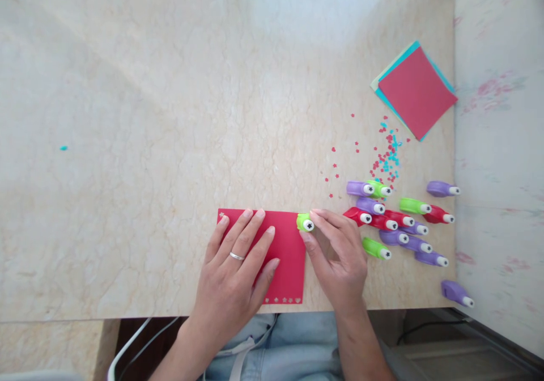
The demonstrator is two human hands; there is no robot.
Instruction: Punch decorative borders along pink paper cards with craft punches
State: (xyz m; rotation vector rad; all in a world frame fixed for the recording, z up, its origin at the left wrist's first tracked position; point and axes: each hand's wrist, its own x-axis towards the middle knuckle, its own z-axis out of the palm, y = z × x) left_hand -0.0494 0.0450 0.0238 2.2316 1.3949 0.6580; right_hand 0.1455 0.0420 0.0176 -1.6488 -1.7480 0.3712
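Your left hand lies flat, fingers spread, pressing the red paper sheet to the table; your right hand pinches the green punch at the sheet's far right corner (small cut-outs already line its near edge); just right of that grip lie more punches, with a paper stack well beyond.

Red paper sheet, lime-green punch, purple, red, green punches, beige marbled table, red-topped paper stack
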